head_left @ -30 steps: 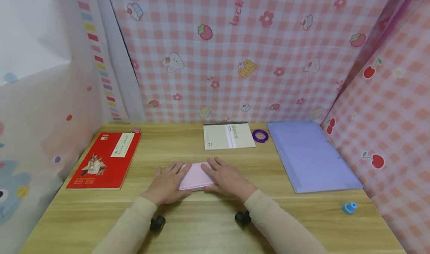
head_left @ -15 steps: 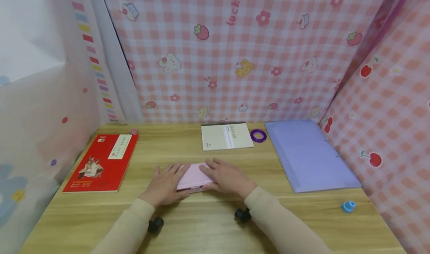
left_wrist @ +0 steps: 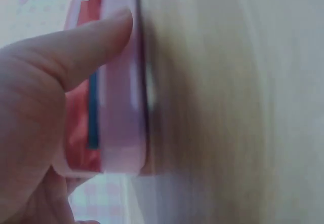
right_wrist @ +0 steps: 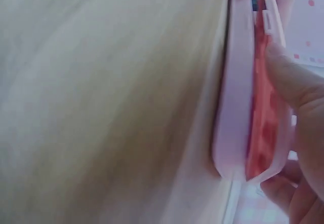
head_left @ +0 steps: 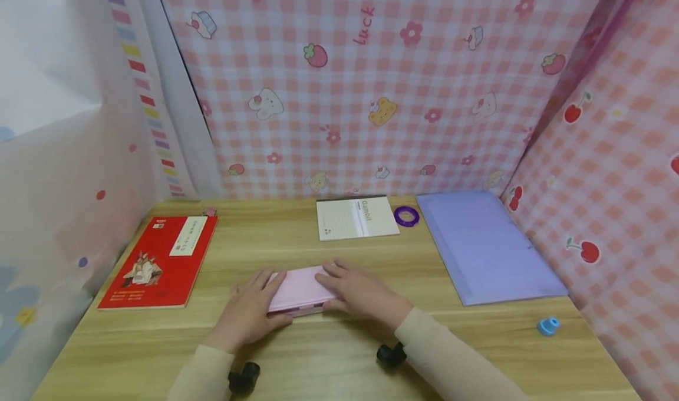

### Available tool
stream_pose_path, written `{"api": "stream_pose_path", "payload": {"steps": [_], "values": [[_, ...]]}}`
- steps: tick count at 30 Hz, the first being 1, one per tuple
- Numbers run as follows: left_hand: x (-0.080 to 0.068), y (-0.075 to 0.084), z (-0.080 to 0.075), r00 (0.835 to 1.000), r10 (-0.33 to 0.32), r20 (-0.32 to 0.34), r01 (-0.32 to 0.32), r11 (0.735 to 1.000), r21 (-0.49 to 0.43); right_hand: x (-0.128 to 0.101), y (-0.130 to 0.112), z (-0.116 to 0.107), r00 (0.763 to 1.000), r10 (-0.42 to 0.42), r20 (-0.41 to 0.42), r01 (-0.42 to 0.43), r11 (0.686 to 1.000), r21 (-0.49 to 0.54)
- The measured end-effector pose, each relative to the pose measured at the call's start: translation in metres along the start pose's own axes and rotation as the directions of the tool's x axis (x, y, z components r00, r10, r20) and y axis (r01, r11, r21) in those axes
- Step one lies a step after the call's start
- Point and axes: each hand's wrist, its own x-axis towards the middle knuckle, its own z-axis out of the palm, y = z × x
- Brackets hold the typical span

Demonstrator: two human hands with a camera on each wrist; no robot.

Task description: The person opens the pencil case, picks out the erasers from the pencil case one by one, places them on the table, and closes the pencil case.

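Gripping the case at both ends with left hand and right hand, mid-worktop. Now drawn slightly nearer and turned a little, showing a clearer gap along the front edge; so apparently not fully closed.

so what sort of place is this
Probably a study or desk corner: a wooden tabletop holds a red book and a Gambit notepad, with a pink checked sheet hanging behind.
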Motion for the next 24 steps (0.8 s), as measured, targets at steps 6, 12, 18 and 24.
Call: {"api": "stream_pose_path", "payload": {"steps": [6,12,18,24], "values": [[-0.015,-0.005,-0.006,0.99,-0.122,-0.074,0.11,0.983,-0.147,-0.002,0.005,-0.014,0.993,-0.041,-0.114,0.053,0.993,0.106],[-0.019,-0.017,-0.011,0.979,-0.177,-0.098,0.152,0.962,-0.225,0.006,0.012,-0.021,0.935,-0.087,-0.342,0.129,0.987,0.1],[-0.02,-0.02,-0.009,0.973,-0.227,-0.046,0.211,0.95,-0.229,0.015,0.015,-0.024,0.847,-0.132,-0.516,0.191,0.98,0.062],[-0.019,-0.018,-0.005,0.971,-0.24,-0.02,0.23,0.949,-0.217,0.021,0.021,-0.023,0.808,-0.172,-0.563,0.147,0.985,-0.089]]}}
